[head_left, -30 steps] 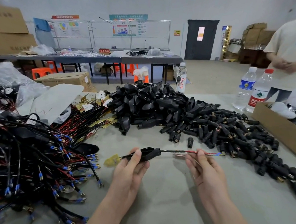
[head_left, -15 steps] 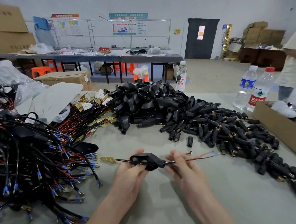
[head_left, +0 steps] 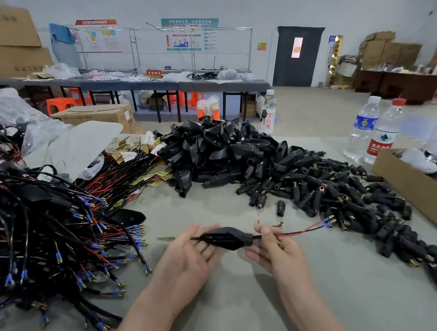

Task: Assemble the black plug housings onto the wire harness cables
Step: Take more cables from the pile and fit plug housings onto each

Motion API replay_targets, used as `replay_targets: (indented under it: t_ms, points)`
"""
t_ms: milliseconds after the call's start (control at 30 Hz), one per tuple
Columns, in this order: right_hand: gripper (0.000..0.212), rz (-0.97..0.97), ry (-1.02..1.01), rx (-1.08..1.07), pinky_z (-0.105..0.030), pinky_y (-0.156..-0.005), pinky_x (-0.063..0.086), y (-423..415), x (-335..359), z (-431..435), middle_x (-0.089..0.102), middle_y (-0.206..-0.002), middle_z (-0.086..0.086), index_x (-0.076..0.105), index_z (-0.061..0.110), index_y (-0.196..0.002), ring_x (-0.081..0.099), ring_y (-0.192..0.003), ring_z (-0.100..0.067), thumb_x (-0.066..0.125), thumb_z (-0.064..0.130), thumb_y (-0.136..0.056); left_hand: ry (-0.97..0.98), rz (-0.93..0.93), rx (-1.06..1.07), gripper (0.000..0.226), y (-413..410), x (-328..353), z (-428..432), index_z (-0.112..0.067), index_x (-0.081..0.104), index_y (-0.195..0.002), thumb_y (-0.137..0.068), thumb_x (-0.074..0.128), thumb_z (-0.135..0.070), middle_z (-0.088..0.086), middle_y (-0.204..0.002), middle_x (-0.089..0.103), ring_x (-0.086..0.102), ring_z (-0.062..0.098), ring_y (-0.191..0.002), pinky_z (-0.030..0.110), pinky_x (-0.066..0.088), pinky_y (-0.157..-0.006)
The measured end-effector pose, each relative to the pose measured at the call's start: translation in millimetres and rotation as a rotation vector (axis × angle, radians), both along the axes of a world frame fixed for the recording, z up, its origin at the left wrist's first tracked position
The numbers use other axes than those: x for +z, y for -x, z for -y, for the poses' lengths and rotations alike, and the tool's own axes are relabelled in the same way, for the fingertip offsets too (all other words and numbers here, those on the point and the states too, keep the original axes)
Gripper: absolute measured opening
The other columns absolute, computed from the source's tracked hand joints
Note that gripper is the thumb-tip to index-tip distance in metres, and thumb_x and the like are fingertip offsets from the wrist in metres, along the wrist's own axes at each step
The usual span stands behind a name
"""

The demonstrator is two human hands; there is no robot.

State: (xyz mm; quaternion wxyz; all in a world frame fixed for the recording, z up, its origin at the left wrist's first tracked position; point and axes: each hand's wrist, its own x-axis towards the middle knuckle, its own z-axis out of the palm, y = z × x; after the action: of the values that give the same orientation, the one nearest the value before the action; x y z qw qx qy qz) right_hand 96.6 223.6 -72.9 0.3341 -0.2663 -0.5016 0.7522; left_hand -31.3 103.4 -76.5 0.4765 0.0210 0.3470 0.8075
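A black plug housing sits threaded on a red-and-black wire harness cable, held above the grey table between both hands. My left hand lies palm up under the housing's left end, fingers spread and nearly straight. My right hand pinches the cable just right of the housing's narrow neck. The cable's terminals reach toward the small black plugs. A brass tab sticks out to the left of the housing.
A heap of black housings and small black barrel plugs fills the table's middle and right. Tangled harnesses with blue terminals cover the left. A cardboard box and water bottles stand at right.
The housing has slid right along the cable and turned flat. My left hand has opened beneath it, and my right hand has shifted to the cable at the housing's neck.
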Motion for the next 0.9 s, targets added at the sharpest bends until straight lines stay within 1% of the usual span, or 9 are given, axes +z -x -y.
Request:
replay_targets:
  t_ms: [67,167,233,333,433,500,600,733,900]
  points:
    - [0.022,0.009,-0.019,-0.024,-0.022,-0.063,0.058,-3,2,-3,0.077,-0.090,-0.014,0.064,0.004,-0.108,0.075,-0.081,-0.024,0.049,0.019,-0.102,0.016,0.055,0.049,0.054,3,1,0,0.005,0.052,-0.133,-0.092,0.059,-0.030,0.021,-0.129,0.063,0.064,0.034,-0.117,0.044,0.048,-0.098]
    - [0.023,0.028,-0.077,-0.048,-0.023,-0.061,0.059,-5,4,-6,0.077,-0.088,-0.013,0.064,0.005,-0.108,0.075,-0.079,-0.025,0.048,0.020,-0.103,0.056,0.051,0.081,0.047,0,4,0,0.003,0.053,-0.131,-0.098,0.054,-0.030,0.021,-0.127,0.065,0.062,0.032,-0.119,0.043,0.047,-0.101]
    - [0.024,0.037,-0.113,-0.076,-0.025,-0.061,0.060,-7,4,-7,0.076,-0.087,-0.015,0.066,0.006,-0.106,0.075,-0.077,-0.027,0.047,0.021,-0.104,0.081,0.053,0.084,0.044,-2,6,0,0.005,0.056,-0.126,-0.100,0.052,-0.030,0.022,-0.120,0.068,0.063,0.030,-0.117,0.041,0.049,-0.097]
    - [0.024,0.039,-0.153,-0.112,-0.025,-0.058,0.059,-8,6,-7,0.077,-0.081,-0.009,0.065,0.007,-0.102,0.075,-0.073,-0.026,0.046,0.022,-0.104,0.126,0.019,0.073,0.045,-4,8,1,0.008,0.060,-0.121,-0.104,0.046,-0.032,0.023,-0.118,0.068,0.063,0.030,-0.114,0.038,0.052,-0.089]
    - [0.023,0.038,-0.164,-0.133,-0.025,-0.048,0.055,-10,7,-8,0.077,-0.081,-0.008,0.063,0.007,-0.102,0.074,-0.068,-0.025,0.045,0.022,-0.104,0.183,-0.061,0.057,0.042,-2,7,0,0.007,0.063,-0.117,-0.105,0.042,-0.027,0.025,-0.118,0.068,0.065,0.030,-0.107,0.037,0.053,-0.086]
    - [0.024,0.043,-0.180,-0.129,-0.025,-0.043,0.051,-10,8,-8,0.077,-0.082,-0.008,0.062,0.006,-0.102,0.074,-0.066,-0.024,0.044,0.022,-0.104,0.198,-0.089,0.058,0.037,-1,7,1,0.006,0.065,-0.114,-0.104,0.044,-0.023,0.025,-0.117,0.068,0.067,0.030,-0.101,0.037,0.054,-0.082]
    - [0.026,0.048,-0.206,-0.105,-0.024,-0.044,0.051,-11,7,-7,0.077,-0.083,-0.008,0.060,0.007,-0.102,0.074,-0.068,-0.025,0.042,0.024,-0.105,0.197,-0.110,0.061,0.033,3,4,3,0.006,0.064,-0.114,-0.101,0.050,-0.021,0.023,-0.117,0.069,0.072,0.026,-0.094,0.033,0.060,-0.072]
    - [0.026,0.035,-0.214,-0.097,-0.024,-0.047,0.052,-10,6,-6,0.077,-0.081,-0.011,0.059,0.007,-0.100,0.074,-0.070,-0.026,0.040,0.024,-0.106,0.166,-0.091,0.019,0.054,6,6,9,0.008,0.064,-0.115,-0.087,0.063,-0.038,0.022,-0.116,0.070,0.073,0.024,-0.096,0.031,0.061,-0.070]
    - [0.026,0.011,-0.216,-0.131,-0.023,-0.049,0.054,-10,5,-7,0.076,-0.081,-0.014,0.059,0.006,-0.098,0.074,-0.069,-0.025,0.039,0.021,-0.106,0.096,-0.066,-0.078,0.065,9,7,15,0.011,0.073,-0.100,-0.090,0.053,-0.050,0.025,-0.121,0.066,0.068,0.028,-0.110,0.033,0.060,-0.083]
